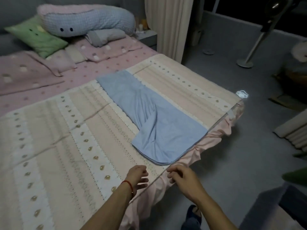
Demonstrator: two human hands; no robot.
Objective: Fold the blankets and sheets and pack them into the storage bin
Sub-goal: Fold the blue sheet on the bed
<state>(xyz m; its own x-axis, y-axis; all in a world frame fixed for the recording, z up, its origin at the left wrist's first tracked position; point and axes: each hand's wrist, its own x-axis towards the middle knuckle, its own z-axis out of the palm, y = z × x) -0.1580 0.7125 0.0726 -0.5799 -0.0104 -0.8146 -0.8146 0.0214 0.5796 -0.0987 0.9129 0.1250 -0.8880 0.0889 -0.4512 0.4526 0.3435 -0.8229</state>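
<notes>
A light blue sheet [149, 113] lies folded into a long strip across a cream and pink patterned quilt [69, 143] spread over the bed. Its near end is wider and creased, close to the bed's right edge. My left hand [138, 175] hovers over the quilt just short of the sheet's near corner, fingers relaxed and empty. Beside it, my right hand [181, 177] is at the quilt's edge, fingers loosely curled, holding nothing that I can see. No storage bin is in view.
A pink bed skirt [216, 136] hangs below the quilt edge. Pillows, a green cushion [36, 37] and a blue plush bolster [86, 20] sit at the bed's head. A fan stand [245, 62] is on the grey floor to the right. My slippered foot [193, 213] is below.
</notes>
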